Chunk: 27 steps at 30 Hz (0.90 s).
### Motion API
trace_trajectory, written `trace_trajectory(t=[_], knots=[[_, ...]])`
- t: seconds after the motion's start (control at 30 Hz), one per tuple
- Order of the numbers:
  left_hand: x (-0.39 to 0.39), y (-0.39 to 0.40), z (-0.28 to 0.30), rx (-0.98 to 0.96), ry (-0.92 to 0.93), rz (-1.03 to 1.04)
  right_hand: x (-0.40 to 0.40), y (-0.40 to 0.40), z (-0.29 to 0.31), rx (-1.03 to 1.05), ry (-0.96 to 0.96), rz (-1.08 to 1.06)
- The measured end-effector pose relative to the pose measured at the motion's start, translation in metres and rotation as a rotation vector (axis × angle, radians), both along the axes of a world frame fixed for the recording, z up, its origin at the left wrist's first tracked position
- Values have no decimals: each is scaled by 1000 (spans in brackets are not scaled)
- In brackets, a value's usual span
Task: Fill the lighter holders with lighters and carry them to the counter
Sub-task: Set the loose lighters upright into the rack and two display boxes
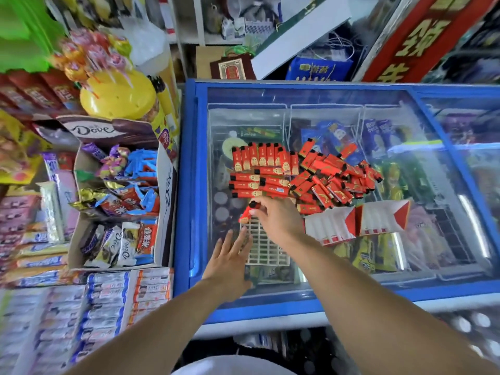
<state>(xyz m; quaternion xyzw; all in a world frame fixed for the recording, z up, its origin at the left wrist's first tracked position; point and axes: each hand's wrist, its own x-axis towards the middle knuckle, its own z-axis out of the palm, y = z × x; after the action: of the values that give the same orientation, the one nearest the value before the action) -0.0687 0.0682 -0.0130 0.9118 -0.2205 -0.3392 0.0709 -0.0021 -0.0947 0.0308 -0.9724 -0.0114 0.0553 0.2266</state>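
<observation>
Head view: right hand [278, 217] pinches lighter [247, 212] over empty holder [263, 246].

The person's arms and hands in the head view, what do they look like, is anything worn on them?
Both arms are bare from the bottom edge of the frame to the fingertips: no sleeves, gloves, watch, bracelet or rings show on the left hand or the right hand. Fingernails look short and unpainted. A bit of white clothing shows at the bottom edge between the arms.
</observation>
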Motion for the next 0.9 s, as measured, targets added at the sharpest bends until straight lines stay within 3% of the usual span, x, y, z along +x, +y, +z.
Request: trace_trajectory(t=[0.4, 0.6, 0.9], knots=[[9, -7, 5, 84, 74, -37, 14, -8, 2, -220, -17, 117], [9, -12, 9, 118, 58, -41, 6, -10, 5, -212, -55, 157], [11, -18, 9, 179, -108, -144, 15, -16, 5, -110, -13, 236]])
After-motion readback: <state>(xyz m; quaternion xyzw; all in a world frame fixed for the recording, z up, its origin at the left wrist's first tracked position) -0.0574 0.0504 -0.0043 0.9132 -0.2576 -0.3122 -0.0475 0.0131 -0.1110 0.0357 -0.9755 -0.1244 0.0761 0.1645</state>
